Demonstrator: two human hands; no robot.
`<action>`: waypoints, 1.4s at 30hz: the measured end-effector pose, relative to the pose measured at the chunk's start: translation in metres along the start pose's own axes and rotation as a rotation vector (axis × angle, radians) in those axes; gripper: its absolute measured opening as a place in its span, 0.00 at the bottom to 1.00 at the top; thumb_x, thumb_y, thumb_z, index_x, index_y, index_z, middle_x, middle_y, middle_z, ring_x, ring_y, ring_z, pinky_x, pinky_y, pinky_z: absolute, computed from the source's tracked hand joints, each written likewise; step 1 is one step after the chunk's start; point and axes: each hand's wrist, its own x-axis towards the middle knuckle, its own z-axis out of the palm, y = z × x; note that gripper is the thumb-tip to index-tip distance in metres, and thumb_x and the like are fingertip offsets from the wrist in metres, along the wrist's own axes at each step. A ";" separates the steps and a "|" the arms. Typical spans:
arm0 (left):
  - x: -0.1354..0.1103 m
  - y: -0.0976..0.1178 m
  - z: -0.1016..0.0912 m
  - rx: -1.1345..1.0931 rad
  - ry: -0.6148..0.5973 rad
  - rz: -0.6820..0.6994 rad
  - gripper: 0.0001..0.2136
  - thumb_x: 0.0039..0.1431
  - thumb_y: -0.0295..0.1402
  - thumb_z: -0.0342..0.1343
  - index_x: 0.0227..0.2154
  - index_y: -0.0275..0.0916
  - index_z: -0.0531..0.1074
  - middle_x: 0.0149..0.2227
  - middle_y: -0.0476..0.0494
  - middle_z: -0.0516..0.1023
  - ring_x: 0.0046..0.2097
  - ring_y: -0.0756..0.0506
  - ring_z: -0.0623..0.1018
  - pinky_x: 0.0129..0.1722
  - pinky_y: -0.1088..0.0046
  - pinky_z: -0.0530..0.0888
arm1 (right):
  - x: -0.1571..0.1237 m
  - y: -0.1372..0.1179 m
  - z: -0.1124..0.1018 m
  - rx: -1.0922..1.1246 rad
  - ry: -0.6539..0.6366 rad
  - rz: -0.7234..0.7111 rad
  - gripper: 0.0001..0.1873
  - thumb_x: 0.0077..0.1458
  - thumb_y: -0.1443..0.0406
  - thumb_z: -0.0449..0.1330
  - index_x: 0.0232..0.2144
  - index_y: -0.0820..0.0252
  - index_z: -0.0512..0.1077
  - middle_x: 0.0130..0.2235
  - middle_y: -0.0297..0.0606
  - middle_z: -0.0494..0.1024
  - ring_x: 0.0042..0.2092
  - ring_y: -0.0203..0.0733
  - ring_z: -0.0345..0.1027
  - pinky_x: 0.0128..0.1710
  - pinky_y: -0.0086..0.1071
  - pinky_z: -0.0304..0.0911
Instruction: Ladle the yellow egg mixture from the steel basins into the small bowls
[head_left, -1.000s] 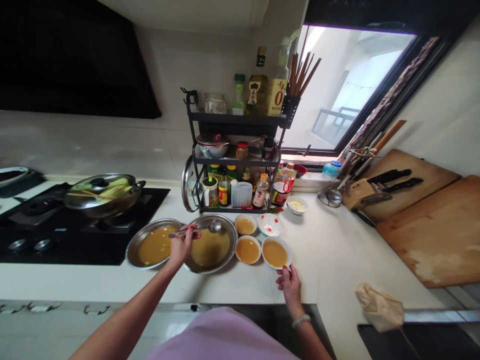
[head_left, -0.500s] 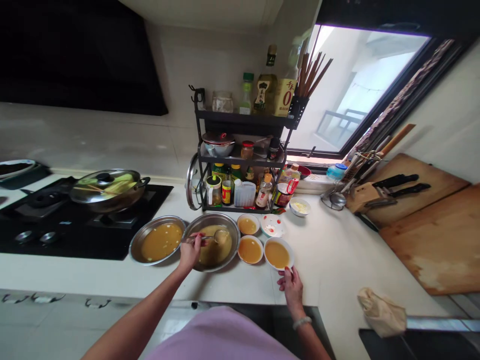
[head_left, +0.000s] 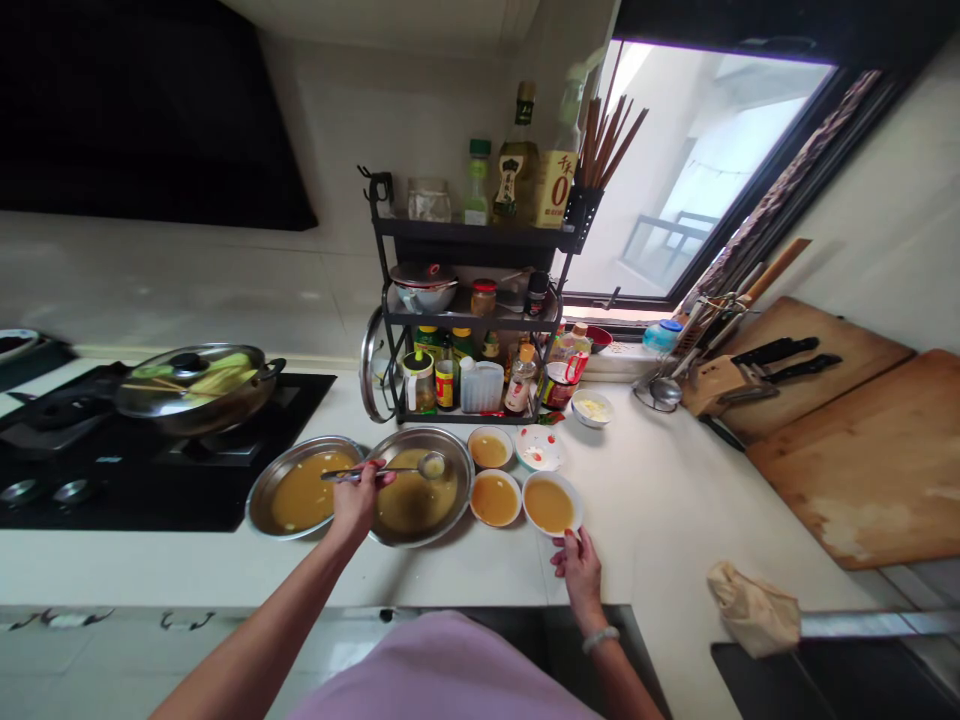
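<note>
My left hand (head_left: pixel 359 492) is closed round the handle of a metal ladle (head_left: pixel 431 465). The ladle's head is just above the yellowish liquid in a round steel basin (head_left: pixel 466 500). On the right, my right hand (head_left: pixel 579 566) pinches the near rim of a white bowl (head_left: pixel 577 502) that rests on the counter, holding orange-brown liquid. Two smaller bowls of similar liquid, a front bowl (head_left: pixel 496 498) and a back bowl (head_left: pixel 490 448), sit between basin and white bowl. A second steel basin (head_left: pixel 253 500) with liquid and pale bits stands at the left.
Behind the bowls rises a black rack (head_left: pixel 465 322) of bottles and jars. A lidded pan (head_left: pixel 196 385) sits on the black stove (head_left: pixel 187 505). A patterned bowl (head_left: pixel 541 452) and a bowl of pale bits (head_left: pixel 592 410) stand nearby. Knives (head_left: pixel 787 355) and cutting boards (head_left: pixel 870 470) are at the right.
The ladle's head has risen out of the liquid in the basin, and my left hand has moved slightly left. My right hand remains on the white bowl's rim. The view has shifted slightly.
</note>
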 end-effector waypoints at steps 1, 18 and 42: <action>-0.001 0.005 0.002 -0.028 0.013 -0.021 0.07 0.57 0.31 0.51 0.30 0.35 0.72 0.31 0.37 0.82 0.30 0.42 0.83 0.37 0.63 0.80 | 0.000 0.001 0.000 -0.001 -0.004 -0.003 0.31 0.45 0.41 0.60 0.38 0.61 0.67 0.25 0.33 0.74 0.19 0.34 0.65 0.13 0.26 0.57; -0.011 0.030 0.095 0.069 -0.276 0.296 0.11 0.60 0.35 0.48 0.30 0.36 0.73 0.24 0.42 0.80 0.26 0.43 0.81 0.30 0.68 0.77 | 0.002 0.004 -0.001 0.019 -0.007 -0.001 0.34 0.43 0.39 0.60 0.39 0.61 0.68 0.25 0.32 0.75 0.18 0.35 0.65 0.12 0.26 0.57; -0.018 -0.002 -0.028 0.538 -0.216 0.534 0.14 0.61 0.42 0.46 0.35 0.38 0.72 0.25 0.43 0.80 0.29 0.43 0.81 0.33 0.68 0.77 | 0.001 0.003 -0.002 -0.001 -0.020 -0.018 0.29 0.46 0.41 0.59 0.38 0.59 0.66 0.26 0.32 0.73 0.19 0.34 0.65 0.12 0.25 0.57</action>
